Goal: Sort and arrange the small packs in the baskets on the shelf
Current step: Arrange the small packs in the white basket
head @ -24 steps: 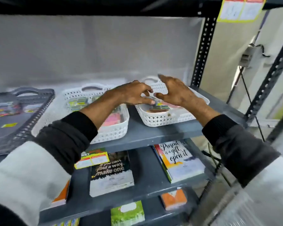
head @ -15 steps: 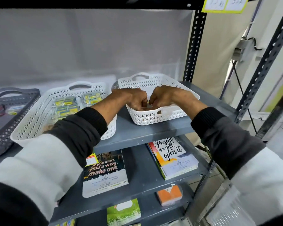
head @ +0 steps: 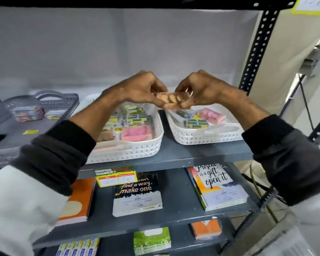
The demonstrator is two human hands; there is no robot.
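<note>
Both hands meet above the gap between two white perforated plastic baskets on the grey metal shelf (head: 192,154). The left hand (head: 139,89) and the right hand (head: 203,87) each pinch one end of a small peach-coloured pack of round pieces in clear wrap (head: 171,99), so both grips are clenched on that pack, which hangs in the air clear of either basket. The left white basket (head: 137,150) holds many small yellow-and-blue packs (head: 135,115) towards its back and a flat pink pack (head: 136,133) near its front right corner. The right white basket (head: 207,135) holds a few more yellow-and-blue packs (head: 197,122) and a second pink pack (head: 211,116) beside them. Further left on the same shelf sits a grey perforated plastic basket (head: 63,102) with a clear pack of multicoloured pieces (head: 29,112) and a smaller pack just beside it. On the shelf below lie stacks of notebooks: an orange one (head: 78,198), a dark one printed "find a way, make one" (head: 137,196), and a light one printed "gift, open it" (head: 218,187). A yellow price label (head: 116,176) hangs from the upper shelf's front edge.
</note>
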